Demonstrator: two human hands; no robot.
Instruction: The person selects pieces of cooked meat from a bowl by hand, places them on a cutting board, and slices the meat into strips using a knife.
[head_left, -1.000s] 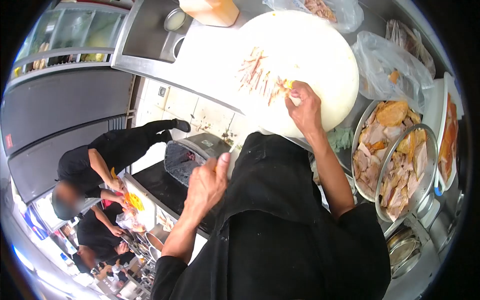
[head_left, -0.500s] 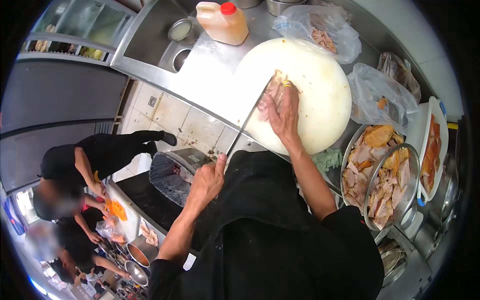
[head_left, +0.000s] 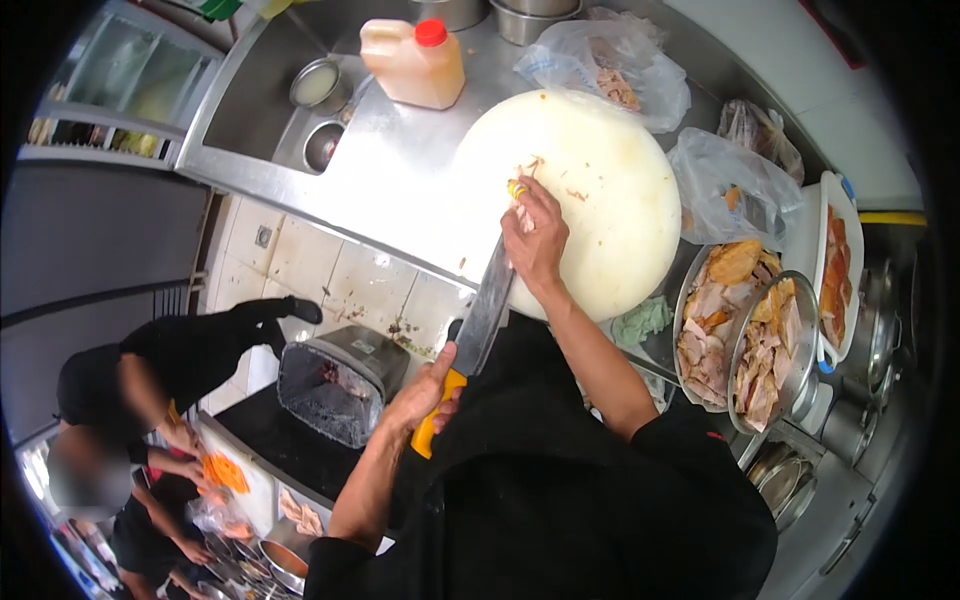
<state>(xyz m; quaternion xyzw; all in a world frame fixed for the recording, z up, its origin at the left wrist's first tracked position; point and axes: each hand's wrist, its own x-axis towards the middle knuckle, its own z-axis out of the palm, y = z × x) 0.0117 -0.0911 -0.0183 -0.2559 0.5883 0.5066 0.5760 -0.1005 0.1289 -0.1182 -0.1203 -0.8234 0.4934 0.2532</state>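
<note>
Left hand (head_left: 418,396) clamped on knife (head_left: 489,312); right hand (head_left: 540,242), can't tell if gripping meat (head_left: 526,217), risks cuts if knife slips.

Free room is left across the right half of the round board (head_left: 620,240), broken only by small scraps (head_left: 577,195). The gap between the left hand (head_left: 427,395) and the right hand (head_left: 537,238) is barred by the slanting knife (head_left: 488,305). Left of the board, a bare stretch of counter (head_left: 385,165) is bounded at the back by a jug (head_left: 418,75). The board's right side is hemmed in by plastic bags (head_left: 705,190), metal bowls (head_left: 808,345) and a green cloth (head_left: 643,322).
</note>
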